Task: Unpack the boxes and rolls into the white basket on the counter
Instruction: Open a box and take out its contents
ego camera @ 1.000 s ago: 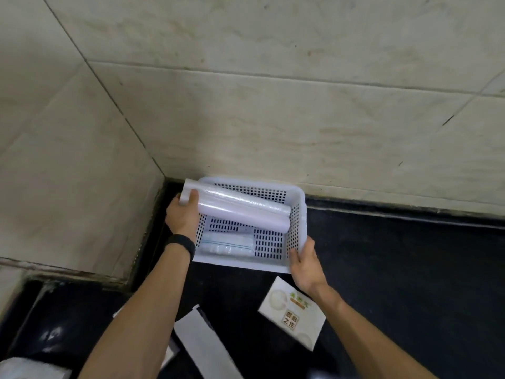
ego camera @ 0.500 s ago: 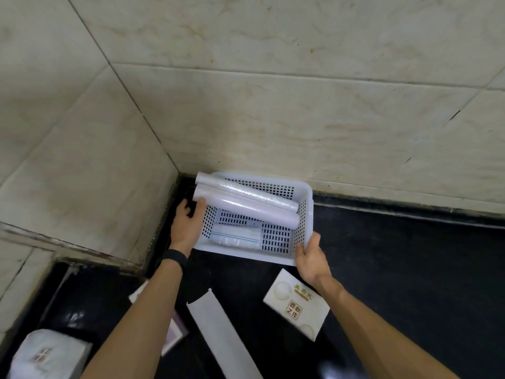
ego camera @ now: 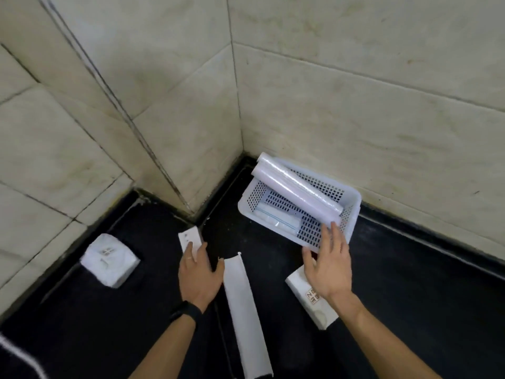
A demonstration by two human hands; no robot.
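Observation:
The white perforated basket [ego camera: 352, 212] stands on the black counter against the tiled wall. Two clear film rolls [ego camera: 297, 188] lie slanted across its rim, and a flat zip-bag pack [ego camera: 276, 218] lies on its floor. My right hand [ego camera: 329, 265] hovers with spread fingers at the basket's near edge, its fingertips over the rim. My left hand [ego camera: 198, 274] reaches with straight fingers over a small white box [ego camera: 188, 237] near the corner. A long white open box [ego camera: 246, 313] lies between my arms. A printed white box [ego camera: 311, 302] lies partly under my right hand.
A white wrapped tissue pack [ego camera: 109, 259] sits at the left on the black counter [ego camera: 410, 296]. Tiled walls [ego camera: 355, 91] close in behind and to the left, meeting in a corner just left of the basket. A white cord [ego camera: 19, 354] crosses the bottom left.
My left hand has left the rolls and come down to the small white box. My right hand has let go of the basket's edge and spread. The view has swung left.

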